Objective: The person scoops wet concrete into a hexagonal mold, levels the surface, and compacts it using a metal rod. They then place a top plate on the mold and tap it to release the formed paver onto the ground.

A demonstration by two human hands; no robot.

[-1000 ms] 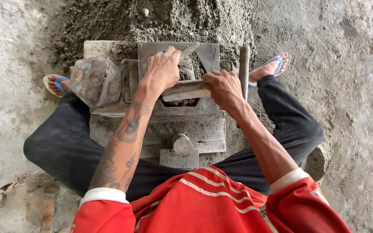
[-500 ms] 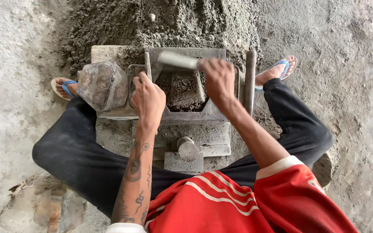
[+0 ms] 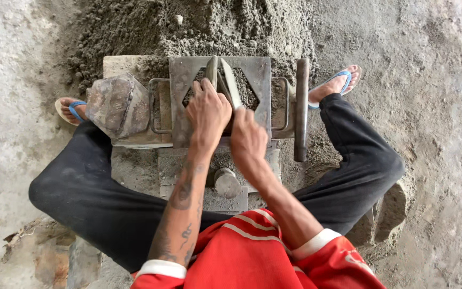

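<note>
Here, left hand (image 3: 208, 113) closed round a narrow grey bar (image 3: 212, 69), fingers wrapped on it, bar standing upright at the top middle of the mould. Right hand (image 3: 247, 140) closed too, gripping the handle end of a flat pale blade (image 3: 230, 83); blade slanted up and left, tip just beside the bar. Both tools over the six-sided opening of a grey metal mould (image 3: 258, 72), opening filled with dark grey damp mix (image 3: 247, 91). Hands side by side, nearly touching, wrists over the mould's near edge. Tattooed left forearm, red sleeves with white cuffs on both arms.

Mould sitting on a flat slab (image 3: 118, 67), wire handles (image 3: 153, 107) on its left and right sides. Just left of the mould, a six-sided grey block (image 3: 114, 104) caked in mix, resting on the slab. Just right of the mould, a long dark rod (image 3: 301, 107) lying roughly straight away from the body, touching the right handle or close to it, cannot tell which. Below the mould, a second metal plate with a round knob (image 3: 226, 182), between the knees.

Beyond the slab, a big heap of grey mix (image 3: 188, 27) against the far edge. Legs in black trousers spread either side, blue sandals (image 3: 343, 80) on both feet, left foot by the block, right foot by the rod. Rough concrete ground (image 3: 429, 134) all round, broken brick pieces at lower left.
</note>
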